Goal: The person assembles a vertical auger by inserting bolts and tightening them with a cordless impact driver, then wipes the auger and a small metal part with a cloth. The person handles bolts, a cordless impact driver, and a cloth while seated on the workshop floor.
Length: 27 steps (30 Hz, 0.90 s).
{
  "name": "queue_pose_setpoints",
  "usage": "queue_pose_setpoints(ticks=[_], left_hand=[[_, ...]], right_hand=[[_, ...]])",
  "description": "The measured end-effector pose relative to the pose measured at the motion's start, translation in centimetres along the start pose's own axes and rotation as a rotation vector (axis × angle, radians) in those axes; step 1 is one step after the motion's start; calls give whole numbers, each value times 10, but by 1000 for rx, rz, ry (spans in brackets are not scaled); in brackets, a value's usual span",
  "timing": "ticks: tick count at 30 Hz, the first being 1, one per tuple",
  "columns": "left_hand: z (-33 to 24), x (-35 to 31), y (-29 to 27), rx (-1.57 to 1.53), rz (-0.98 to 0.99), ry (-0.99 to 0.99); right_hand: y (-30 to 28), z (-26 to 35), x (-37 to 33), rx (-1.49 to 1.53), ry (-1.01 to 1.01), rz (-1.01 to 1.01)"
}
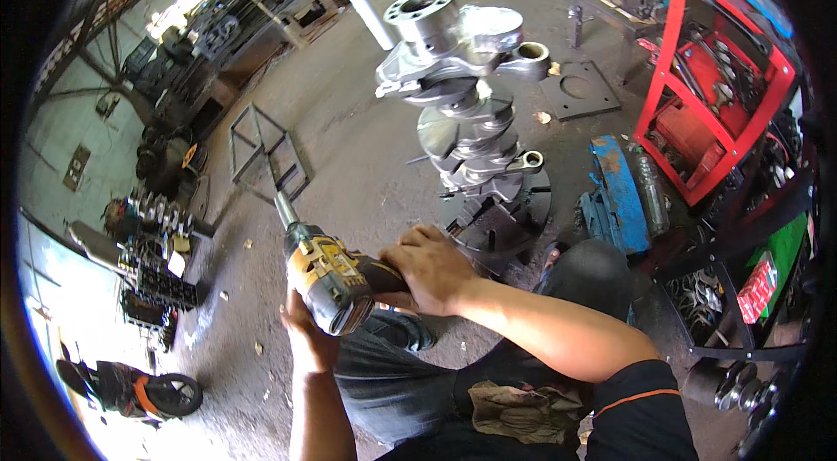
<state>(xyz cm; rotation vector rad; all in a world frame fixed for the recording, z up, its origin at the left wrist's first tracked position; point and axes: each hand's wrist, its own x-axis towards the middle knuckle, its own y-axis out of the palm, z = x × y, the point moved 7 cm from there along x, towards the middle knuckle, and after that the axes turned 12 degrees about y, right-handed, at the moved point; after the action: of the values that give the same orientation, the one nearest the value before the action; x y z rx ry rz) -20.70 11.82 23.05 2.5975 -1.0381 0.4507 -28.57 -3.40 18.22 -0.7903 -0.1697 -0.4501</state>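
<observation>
A yellow and black cordless impact wrench (327, 274) with a long silver socket points away from me over my lap. My right hand (429, 265) is closed round its black grip. From below and behind, my left hand (307, 326) supports the body of the wrench, with its fingers partly hidden behind it. Just ahead, a large metal crankshaft (471, 125) stands on end on a dark round base plate (497, 226). Connecting rods stick out from its side, and a flange with a ring of holes tops it.
A red tool rack (689, 86) stands at the right, with a blue metal piece (619, 191) on the floor beside it. An angled metal frame (266, 152) lies left of the crankshaft. Engine parts (157, 269) and a motorcycle (131, 387) are along the left.
</observation>
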Motion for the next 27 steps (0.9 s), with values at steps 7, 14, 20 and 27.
queue_pose_setpoints(ticks=[7,14,20,27], left_hand=[[36,-11,31,486,-29,-14],[96,70,-19,-221,-383,-163],[171,135,-99,-67,-489,-513],[238,120,-105,153,6,-820]], right_hand=[[-2,2,2,-61,-22,-136],[-16,2,6,-62,-111,-68],[6,-117,-34,-490,477,1184],[-87,-219,6,-526,922,651]])
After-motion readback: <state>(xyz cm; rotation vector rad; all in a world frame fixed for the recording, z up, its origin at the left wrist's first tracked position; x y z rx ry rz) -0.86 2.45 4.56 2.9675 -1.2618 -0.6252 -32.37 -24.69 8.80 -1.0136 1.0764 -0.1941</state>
